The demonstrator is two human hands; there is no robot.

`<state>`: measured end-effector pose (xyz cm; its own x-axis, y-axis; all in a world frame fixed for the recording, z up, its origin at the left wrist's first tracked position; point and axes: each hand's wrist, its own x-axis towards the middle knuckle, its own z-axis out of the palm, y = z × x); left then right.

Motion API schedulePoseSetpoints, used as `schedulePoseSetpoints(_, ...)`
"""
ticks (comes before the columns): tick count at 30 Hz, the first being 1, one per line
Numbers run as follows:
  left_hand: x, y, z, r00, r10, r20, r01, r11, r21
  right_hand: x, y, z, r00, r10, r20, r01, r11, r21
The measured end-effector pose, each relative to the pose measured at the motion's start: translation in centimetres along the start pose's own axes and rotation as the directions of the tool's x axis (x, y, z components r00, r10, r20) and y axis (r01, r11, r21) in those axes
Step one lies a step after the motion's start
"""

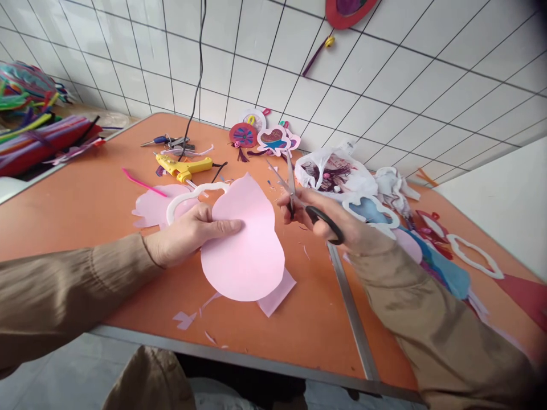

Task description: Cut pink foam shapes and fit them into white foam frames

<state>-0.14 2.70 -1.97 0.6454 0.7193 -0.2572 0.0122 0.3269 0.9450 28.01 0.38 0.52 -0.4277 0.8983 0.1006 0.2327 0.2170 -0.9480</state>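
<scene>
My left hand (199,230) is closed on a pink cut-out sheet (243,256), thumb on top, and holds it up above the table. The sheet has a rounded, gourd-like outline with a pointed top; whether it is paper or foam I cannot tell. A white wavy frame (174,206) shows behind the left hand; whether the hand holds it too is unclear. Scissors (293,185) with black handles are in my right hand (329,219), blades apart and pointing up, just right of the sheet. A pink square piece (277,293) lies partly under the sheet, with pink scraps (184,320) nearby.
At the back left lie a yellow glue gun (183,168) and keys (171,141). Finished ornaments (273,139) lean by the tiled wall. A white plastic bag (337,171) holds dark tassels. Blue pieces and white frames (476,256) crowd the right; pipe cleaners (43,142) lie far left.
</scene>
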Motion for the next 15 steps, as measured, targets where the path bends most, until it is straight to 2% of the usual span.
schedulePoseSetpoints(5, -0.2, 0.1, 0.0, 1.000, 0.013, -0.006, -0.013, 1.000, 0.026, -0.3, 0.2, 2.5, 0.986, -0.159, 0.057, 0.163, 0.984, -0.075)
schedulePoseSetpoints(15, -0.4, 0.5, 0.0, 1.000, -0.013, -0.019, 0.014, 0.999, 0.049, -0.7, 0.4, 3.0, 0.984, -0.180, 0.000, 0.179, 0.977, -0.115)
